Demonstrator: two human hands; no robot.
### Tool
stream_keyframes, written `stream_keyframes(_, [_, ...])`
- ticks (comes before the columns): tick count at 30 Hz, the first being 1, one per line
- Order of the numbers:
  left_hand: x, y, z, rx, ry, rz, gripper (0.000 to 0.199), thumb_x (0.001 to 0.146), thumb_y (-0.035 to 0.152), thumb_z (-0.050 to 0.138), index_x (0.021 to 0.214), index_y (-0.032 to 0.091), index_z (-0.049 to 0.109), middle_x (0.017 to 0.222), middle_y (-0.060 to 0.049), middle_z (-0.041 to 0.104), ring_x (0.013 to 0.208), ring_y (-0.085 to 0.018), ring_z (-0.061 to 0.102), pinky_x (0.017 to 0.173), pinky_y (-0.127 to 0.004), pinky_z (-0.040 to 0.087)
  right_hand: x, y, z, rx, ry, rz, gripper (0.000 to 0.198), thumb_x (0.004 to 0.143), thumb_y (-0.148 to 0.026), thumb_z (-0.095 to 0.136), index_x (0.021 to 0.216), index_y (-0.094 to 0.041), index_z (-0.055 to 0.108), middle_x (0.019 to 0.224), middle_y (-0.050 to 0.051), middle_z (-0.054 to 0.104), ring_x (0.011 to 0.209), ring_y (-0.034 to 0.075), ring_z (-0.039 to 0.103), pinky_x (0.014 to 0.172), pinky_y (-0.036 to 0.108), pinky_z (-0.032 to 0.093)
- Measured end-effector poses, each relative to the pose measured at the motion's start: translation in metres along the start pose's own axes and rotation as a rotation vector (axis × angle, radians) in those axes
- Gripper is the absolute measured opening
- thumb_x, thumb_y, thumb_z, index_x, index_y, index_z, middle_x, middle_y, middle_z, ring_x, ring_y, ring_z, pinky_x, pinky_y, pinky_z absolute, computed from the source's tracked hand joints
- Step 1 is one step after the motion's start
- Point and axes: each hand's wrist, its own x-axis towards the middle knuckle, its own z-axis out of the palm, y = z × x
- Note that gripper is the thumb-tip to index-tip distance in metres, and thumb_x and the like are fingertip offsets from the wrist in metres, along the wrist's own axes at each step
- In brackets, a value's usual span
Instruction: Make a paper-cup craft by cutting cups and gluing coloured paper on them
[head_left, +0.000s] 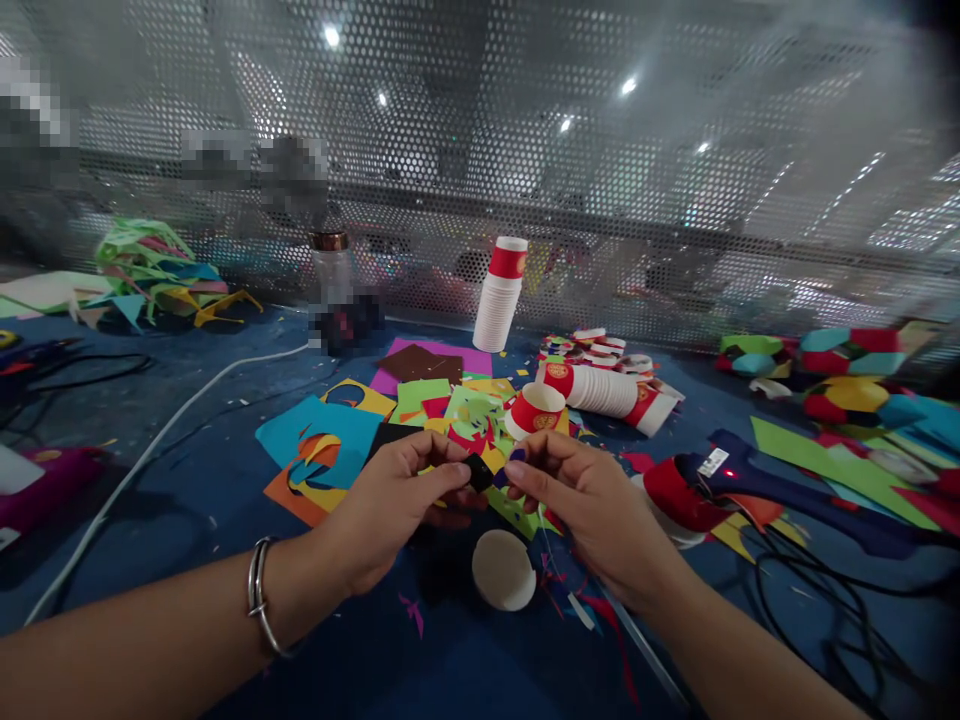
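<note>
My left hand (424, 480) pinches a small black piece (480, 473) between thumb and fingers. Close by on the right, my right hand (574, 490) has thumb and fingertips closed on a small dark blue piece (517, 456). Both hands are held nearly together above the blue table (360, 650). Just below them lies a round white piece (504, 570), perhaps the base of a paper cup. Behind my fingers, a red and white paper cup (536, 410) tilts among coloured paper scraps (472, 412).
A stack of paper cups (497, 305) stands at the back; another cup stack (604, 390) lies sideways. On the right, a dark blue corded tool (795, 490) with a red light rests by a red cup (679, 495). A white cable (169, 430) crosses the left side.
</note>
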Motion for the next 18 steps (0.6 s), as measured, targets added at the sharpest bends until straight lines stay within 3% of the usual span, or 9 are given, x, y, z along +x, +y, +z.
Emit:
stream_keyframes(7, [-0.0072,-0.0035,0.0065,-0.094,-0.002,-0.030,0.025,0.079,0.027,0.075,0.080,0.020,0.051,0.081,0.001,0.061,0.078,-0.020,0.070,0.071,-0.035,0.058,0.0001,0.0027,0.0056,0.055,0.084,-0.003,0.025,0.087,-0.043,0.072,0.089,-0.020,0.063,0.079,-0.002,0.060,0.072,0.011,0.052,0.065,0.025,0.042])
stream_keyframes(18, [-0.0074,-0.0076,0.0064,-0.140,-0.046,-0.030,0.026,0.077,0.026,0.076,0.076,0.020,0.051,0.078,0.002,0.062,0.078,-0.019,0.071,0.076,-0.035,0.058,-0.0004,0.0017,0.0060,0.011,0.061,-0.040,0.022,0.088,-0.040,0.070,0.087,-0.020,0.061,0.076,-0.002,0.061,0.068,0.011,0.052,0.063,0.024,0.043])
